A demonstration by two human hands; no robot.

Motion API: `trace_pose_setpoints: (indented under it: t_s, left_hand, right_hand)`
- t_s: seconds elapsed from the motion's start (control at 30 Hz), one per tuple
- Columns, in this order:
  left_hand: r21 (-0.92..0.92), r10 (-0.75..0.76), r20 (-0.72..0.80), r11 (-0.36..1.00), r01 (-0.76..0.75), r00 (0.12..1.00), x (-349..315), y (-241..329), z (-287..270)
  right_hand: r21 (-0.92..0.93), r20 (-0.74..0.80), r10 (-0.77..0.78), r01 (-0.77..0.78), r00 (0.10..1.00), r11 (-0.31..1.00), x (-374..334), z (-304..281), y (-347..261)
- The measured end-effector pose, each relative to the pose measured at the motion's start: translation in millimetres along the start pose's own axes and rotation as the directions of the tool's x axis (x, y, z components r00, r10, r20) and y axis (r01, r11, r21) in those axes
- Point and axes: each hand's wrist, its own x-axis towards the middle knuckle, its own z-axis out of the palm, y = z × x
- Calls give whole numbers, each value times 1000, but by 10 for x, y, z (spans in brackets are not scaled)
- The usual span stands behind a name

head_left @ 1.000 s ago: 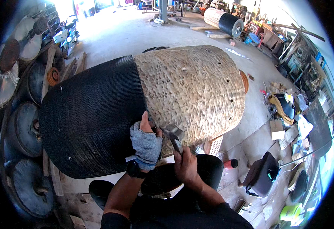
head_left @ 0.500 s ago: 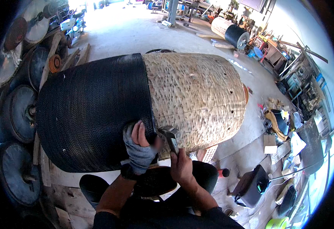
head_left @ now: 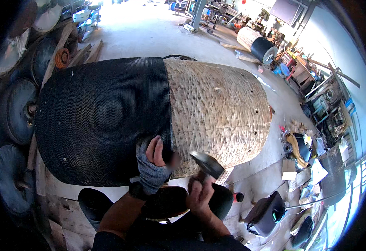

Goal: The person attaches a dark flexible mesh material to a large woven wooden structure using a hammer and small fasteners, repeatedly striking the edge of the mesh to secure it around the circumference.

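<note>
A large roller (head_left: pixel 220 108) lies across in front of me. Its right part is pale and covered in small dark marks, while rows of black ribbed covering (head_left: pixel 103 121) wrap its left part. My left hand (head_left: pixel 151 165), in a grey glove with bare fingertips, is closed against the lower front of the black rows, beside their right edge. Whatever its fingers pinch is too blurred to make out. My right hand (head_left: pixel 200 194) grips a hammer (head_left: pixel 208 164) by its handle. The hammer's head is lifted away from the edge, over the lower pale surface.
Large dark discs (head_left: pixel 18 104) and wooden planks (head_left: pixel 55 62) crowd the left side. A second, half-black roller (head_left: pixel 256 44) lies at the far right. To the right are a dark case (head_left: pixel 266 213), a red can (head_left: pixel 238 197) and scattered paper and scraps (head_left: pixel 316 171).
The hammer has swung right and down, away from the edge of the black rows beside my left hand. My left hand keeps its place there. The whole view has shifted slightly.
</note>
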Motion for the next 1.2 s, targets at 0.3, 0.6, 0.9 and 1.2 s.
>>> trace_pose_setpoints:
  t_s: [0.3, 0.6, 0.9, 1.2]
  left_hand:
    - [-2, -14, -27, 1000, 14, 1000, -13, 23, -100]
    - [-1, -16, -24, 1000, 16, 1000, -46, 44, -74]
    - [-73, -19, -65, 997, 14, 998, 15, 67, -28]
    - [-31, 29, -64, 999, -31, 998, -114, -95, 71]
  right_hand:
    - [-181, 141, 138, -112, 980, 977, 35, 4, -22]
    - [-334, 139, 271, -212, 953, 919, 95, 132, 96]
    - [-491, 258, -122, 239, 958, 838, 45, 7, 179]
    - [44, -34, 25, -24, 999, 999, -67, -90, -12]
